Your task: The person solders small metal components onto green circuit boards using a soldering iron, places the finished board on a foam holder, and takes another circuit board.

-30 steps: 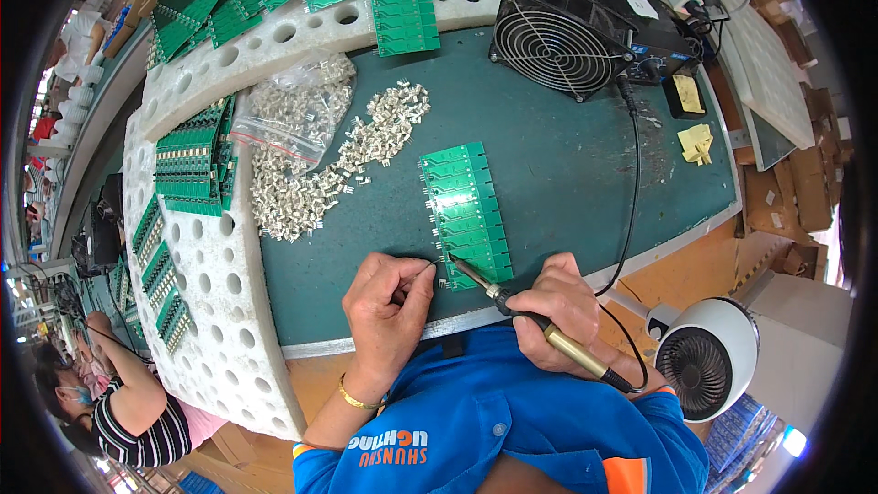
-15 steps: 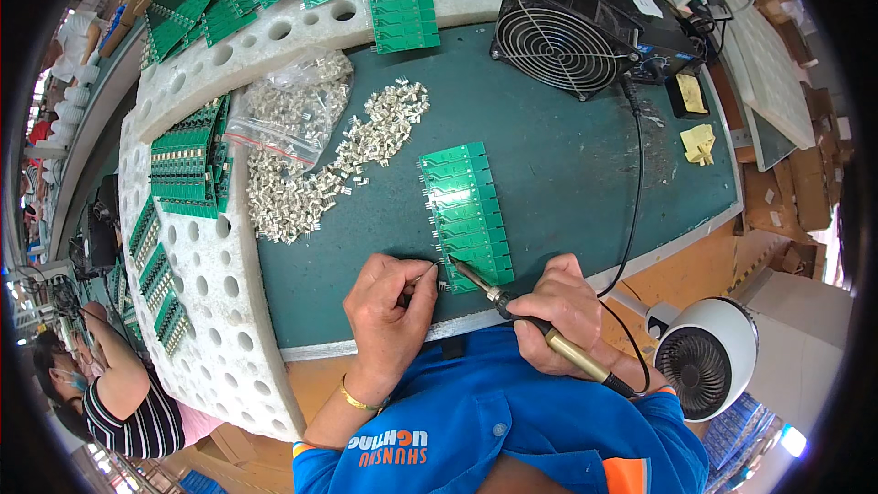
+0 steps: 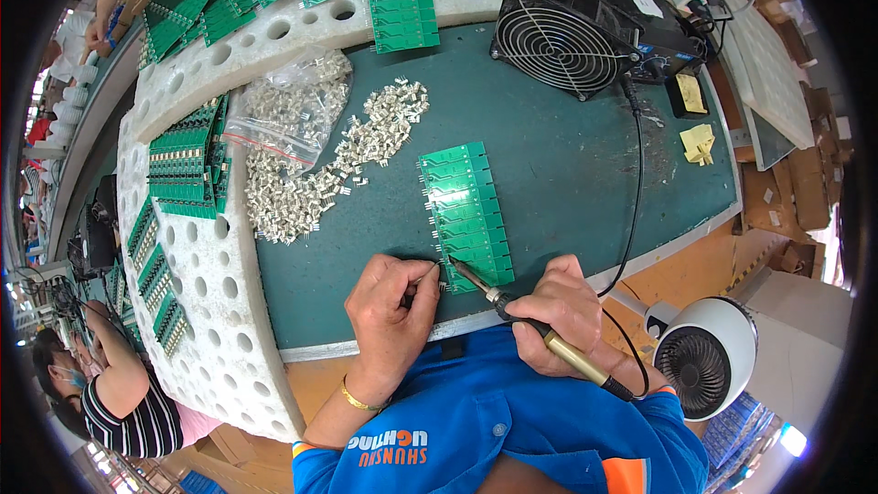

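Note:
A green circuit board (image 3: 466, 210) lies on the dark green bench mat, with small white connectors along its left edge. In my right hand (image 3: 558, 316) is a soldering iron (image 3: 574, 353), gripped around its handle. The iron's tip points left and meets the board's lower left part. My left hand (image 3: 391, 304) is closed in a pinch just left of that spot, on what looks like a thin solder wire (image 3: 437, 264); most of it is hidden by the fingers. Small white connectors (image 3: 384, 123) lie heaped beyond my left hand, beside a clear plastic bag (image 3: 293, 105) of more.
White foam with holes (image 3: 215, 288) borders the mat at left and back, carrying several green boards (image 3: 187, 160). A black fan (image 3: 558, 46) stands back right. The iron's cord (image 3: 635, 192) runs across the right side. A white fan (image 3: 704, 357) is at lower right. Another person (image 3: 119, 384) sits left.
My hands, the iron and the board look almost unmoved. At the far upper left, another person's arm and hand have come into view.

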{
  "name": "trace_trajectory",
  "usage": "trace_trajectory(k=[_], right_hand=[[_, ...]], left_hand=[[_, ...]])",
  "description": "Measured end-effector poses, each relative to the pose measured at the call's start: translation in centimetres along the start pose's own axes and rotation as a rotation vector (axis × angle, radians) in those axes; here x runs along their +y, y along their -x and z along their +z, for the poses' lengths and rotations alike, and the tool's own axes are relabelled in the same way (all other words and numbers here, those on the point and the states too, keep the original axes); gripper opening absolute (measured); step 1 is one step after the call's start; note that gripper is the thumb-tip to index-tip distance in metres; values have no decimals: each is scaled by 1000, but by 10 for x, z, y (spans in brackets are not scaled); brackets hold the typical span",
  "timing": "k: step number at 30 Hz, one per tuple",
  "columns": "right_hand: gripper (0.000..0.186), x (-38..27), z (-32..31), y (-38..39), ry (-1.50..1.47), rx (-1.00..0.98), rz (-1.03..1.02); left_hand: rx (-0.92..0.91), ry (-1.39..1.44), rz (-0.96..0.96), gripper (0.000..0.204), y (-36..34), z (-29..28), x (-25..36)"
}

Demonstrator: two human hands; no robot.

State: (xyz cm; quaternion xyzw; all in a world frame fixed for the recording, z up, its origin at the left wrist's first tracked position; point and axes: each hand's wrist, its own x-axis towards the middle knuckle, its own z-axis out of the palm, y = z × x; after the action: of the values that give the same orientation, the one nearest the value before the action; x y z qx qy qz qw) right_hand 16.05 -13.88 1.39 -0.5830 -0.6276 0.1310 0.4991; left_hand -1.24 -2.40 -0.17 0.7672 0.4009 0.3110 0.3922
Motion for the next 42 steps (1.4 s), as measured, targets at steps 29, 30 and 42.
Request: trace_trajectory(k=[29, 30, 42], right_hand=[[29, -7, 0, 8, 82, -36, -42], [30, -8, 0, 9, 98, -46, -48], [32, -9, 3, 9, 146, -54, -97]], left_hand=[[-42, 20, 8, 7, 1, -2, 0], [-42, 20, 9, 7, 1, -1, 0], [-13, 7, -10, 10, 0, 1, 3]])
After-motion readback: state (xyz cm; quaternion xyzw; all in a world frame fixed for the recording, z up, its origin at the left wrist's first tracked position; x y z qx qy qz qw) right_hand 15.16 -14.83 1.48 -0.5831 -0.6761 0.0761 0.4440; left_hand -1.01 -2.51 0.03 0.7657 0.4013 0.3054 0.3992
